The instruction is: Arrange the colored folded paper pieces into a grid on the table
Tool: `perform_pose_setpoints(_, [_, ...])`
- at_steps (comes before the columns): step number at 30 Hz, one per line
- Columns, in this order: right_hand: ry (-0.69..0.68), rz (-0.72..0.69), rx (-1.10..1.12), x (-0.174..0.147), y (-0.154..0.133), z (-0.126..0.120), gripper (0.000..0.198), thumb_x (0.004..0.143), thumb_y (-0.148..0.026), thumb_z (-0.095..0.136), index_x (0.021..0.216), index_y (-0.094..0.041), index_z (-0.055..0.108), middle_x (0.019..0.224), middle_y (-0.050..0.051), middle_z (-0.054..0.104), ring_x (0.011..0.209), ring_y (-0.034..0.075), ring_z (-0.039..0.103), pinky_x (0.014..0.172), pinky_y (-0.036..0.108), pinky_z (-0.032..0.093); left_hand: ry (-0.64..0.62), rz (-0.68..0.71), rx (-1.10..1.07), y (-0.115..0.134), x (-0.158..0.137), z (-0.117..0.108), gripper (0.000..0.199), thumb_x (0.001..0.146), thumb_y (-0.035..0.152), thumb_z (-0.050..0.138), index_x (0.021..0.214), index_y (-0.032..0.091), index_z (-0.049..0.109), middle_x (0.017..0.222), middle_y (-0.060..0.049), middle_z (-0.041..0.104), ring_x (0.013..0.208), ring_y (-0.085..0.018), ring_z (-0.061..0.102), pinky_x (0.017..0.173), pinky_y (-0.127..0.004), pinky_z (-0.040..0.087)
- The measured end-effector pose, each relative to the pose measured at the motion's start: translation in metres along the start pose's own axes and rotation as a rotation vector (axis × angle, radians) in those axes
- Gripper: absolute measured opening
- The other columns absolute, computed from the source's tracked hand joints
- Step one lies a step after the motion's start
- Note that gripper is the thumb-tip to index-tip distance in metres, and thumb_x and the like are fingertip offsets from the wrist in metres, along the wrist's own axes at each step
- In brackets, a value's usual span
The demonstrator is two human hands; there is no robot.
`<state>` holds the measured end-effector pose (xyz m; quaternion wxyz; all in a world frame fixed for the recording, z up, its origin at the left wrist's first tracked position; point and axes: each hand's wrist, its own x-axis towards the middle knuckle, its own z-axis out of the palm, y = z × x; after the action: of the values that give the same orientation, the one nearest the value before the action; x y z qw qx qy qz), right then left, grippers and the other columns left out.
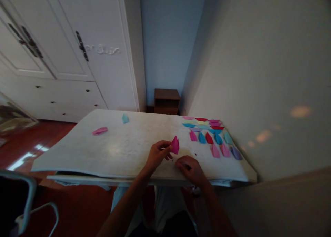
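Observation:
Pinched between the thumb and fingers of my left hand (160, 152) is a magenta folded paper piece (175, 145), held upright with its pointed end up. Close by on the right, my right hand (190, 167) is low over the table's near side, its fingers curled in. Whether anything is inside those fingers is hidden. Several folded papers, among them a blue one (202, 137), a red one (209, 138) and a pink one (214, 150), lie in rows on the table's right side.
The white table (139, 137) also carries a pink folded paper (100, 130) and a light blue one (125, 118) on its left. A wall (258, 92) borders it on the right. Beyond stand a white wardrobe (113, 78) and a brown cabinet (167, 94). A chair (32, 195) is at lower left.

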<state>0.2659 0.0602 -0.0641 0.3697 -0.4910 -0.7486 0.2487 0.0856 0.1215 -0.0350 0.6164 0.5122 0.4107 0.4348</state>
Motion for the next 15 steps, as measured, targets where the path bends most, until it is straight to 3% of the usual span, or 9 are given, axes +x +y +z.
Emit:
perform_pose_setpoints(3, [-0.042, -0.056, 0.055, -0.001, 0.000, -0.005, 0.026, 0.090, -0.038, 0.052, 0.083, -0.018, 0.068, 0.082, 0.006, 0.067, 0.077, 0.017, 0.060, 0.075, 0.030, 0.046, -0.067, -0.093, 0.069, -0.007, 0.027, 0.030, 0.030, 0.069, 0.034, 0.067, 0.088, 0.012, 0.060, 0.069, -0.002, 0.063, 0.041, -0.011, 0.056, 0.037, -0.020, 0.040])
perform_pose_setpoints(7, [-0.055, -0.011, 0.172, -0.001, 0.004, -0.007, 0.031, 0.088, -0.041, 0.053, 0.077, -0.016, 0.067, 0.074, 0.005, 0.064, 0.067, 0.014, 0.056, 0.060, 0.025, 0.042, -0.164, -0.149, 0.304, -0.014, 0.055, 0.067, 0.019, 0.072, 0.024, 0.061, 0.085, 0.011, 0.062, 0.059, 0.002, 0.059, 0.032, -0.006, 0.045, 0.032, -0.017, 0.032])
perform_pose_setpoints(12, [-0.124, -0.032, 0.339, -0.003, 0.015, -0.005, 0.031, 0.085, -0.040, 0.059, 0.073, -0.013, 0.069, 0.063, 0.003, 0.062, 0.054, 0.010, 0.048, 0.050, 0.022, 0.034, -0.292, -0.145, 0.592, -0.023, 0.077, 0.105, 0.020, 0.072, 0.023, 0.058, 0.083, 0.011, 0.069, 0.054, 0.002, 0.056, 0.036, -0.009, 0.047, 0.037, -0.019, 0.035])
perform_pose_setpoints(15, [-0.113, 0.008, 0.439, -0.004, 0.017, -0.009, 0.031, 0.085, -0.041, 0.060, 0.074, -0.014, 0.072, 0.065, 0.004, 0.066, 0.058, 0.011, 0.052, 0.054, 0.022, 0.038, -0.273, -0.091, 0.639, -0.029, 0.082, 0.118, 0.018, 0.071, 0.024, 0.059, 0.074, 0.011, 0.071, 0.055, 0.000, 0.057, 0.047, -0.010, 0.053, 0.045, -0.019, 0.037])
